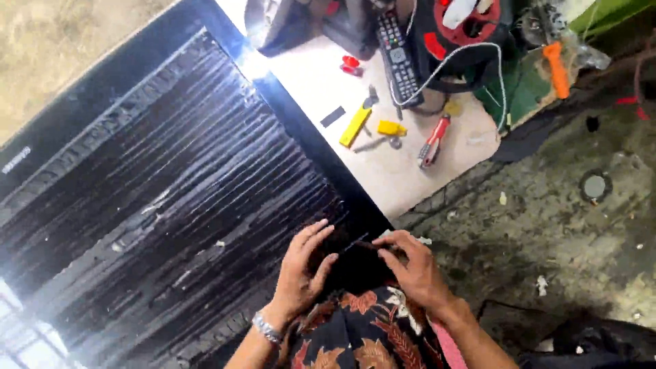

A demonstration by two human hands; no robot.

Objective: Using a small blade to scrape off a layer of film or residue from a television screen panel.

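A large flat black screen panel (171, 184) lies across the workbench, its surface streaked with glossy ridges. Both hands work at its near right corner (355, 239). My left hand (304, 270) rests on the panel's surface with its fingers curled at the corner, a metal bracelet on the wrist. My right hand (413, 270) grips the corner's edge from the outside, fingertips pinching the dark frame. A patterned shirt sleeve (362, 335) sits below the hands.
A white tabletop (410, 178) at the back holds a black remote control (398, 58), yellow tools (357, 124), red-handled pliers (432, 143), a red cable reel (471, 27) with white cord and an orange-handled tool (558, 68). A rough concrete floor (560, 225) lies to the right.
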